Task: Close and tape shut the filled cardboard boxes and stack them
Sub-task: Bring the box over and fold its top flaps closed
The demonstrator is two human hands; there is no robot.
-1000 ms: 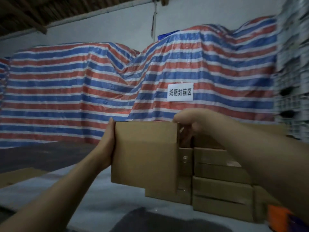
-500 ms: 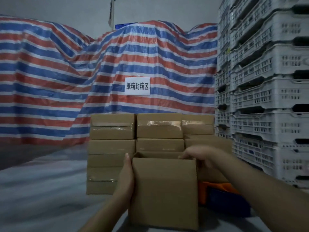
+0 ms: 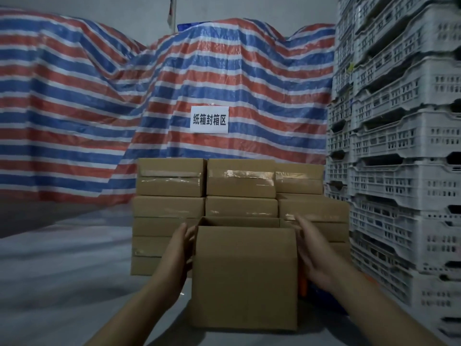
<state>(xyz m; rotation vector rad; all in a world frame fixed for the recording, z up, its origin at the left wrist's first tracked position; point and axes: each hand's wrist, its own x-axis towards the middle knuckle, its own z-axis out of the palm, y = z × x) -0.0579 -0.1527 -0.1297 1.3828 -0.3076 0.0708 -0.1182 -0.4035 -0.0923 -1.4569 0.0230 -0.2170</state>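
An open-topped cardboard box (image 3: 244, 278) stands upright on the grey floor in front of me, its near flap raised. My left hand (image 3: 178, 255) is beside its left wall, fingers spread, slightly off the cardboard. My right hand (image 3: 315, 255) hovers by the right wall, fingers apart, holding nothing. Behind the box is a stack of taped cardboard boxes (image 3: 239, 181), three across and several high. An orange and blue tape dispenser (image 3: 305, 287) peeks out on the floor just right of the open box, mostly hidden by my right arm.
Tall stacks of grey plastic crates (image 3: 399, 146) rise close on the right. A red, white and blue striped tarp (image 3: 99, 108) covers piles behind, with a white paper sign (image 3: 209, 119) on it. Grey sheet floor (image 3: 62, 270) spreads left.
The box came down from mid-air onto the floor before the stack. Both hands, which gripped its sides, have let go and now sit open beside it.
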